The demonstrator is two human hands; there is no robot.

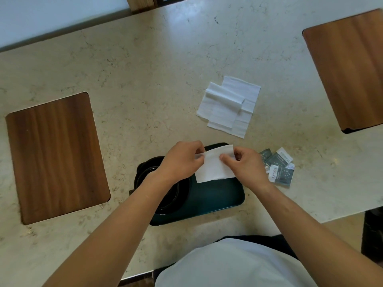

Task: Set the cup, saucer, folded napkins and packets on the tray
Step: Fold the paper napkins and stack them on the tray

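A dark green tray (219, 198) lies near the counter's front edge. On its left half sits a black saucer (178, 200), partly hidden under my left forearm; whether the cup stands on it I cannot tell. Over the tray's far right part I hold a white napkin (213, 169) with both hands: my left hand (182, 160) pinches its upper left corner, my right hand (246, 164) pinches its upper right edge. More white napkins (228, 104) lie unfolded and overlapping farther back. Several grey packets (278, 165) lie right of the tray.
The pale marble counter (145, 79) has a wooden placemat (56, 154) at the left and another wooden placemat (350, 67) at the far right. The counter's front edge runs just below the tray, with my white shirt (234, 266) beneath it.
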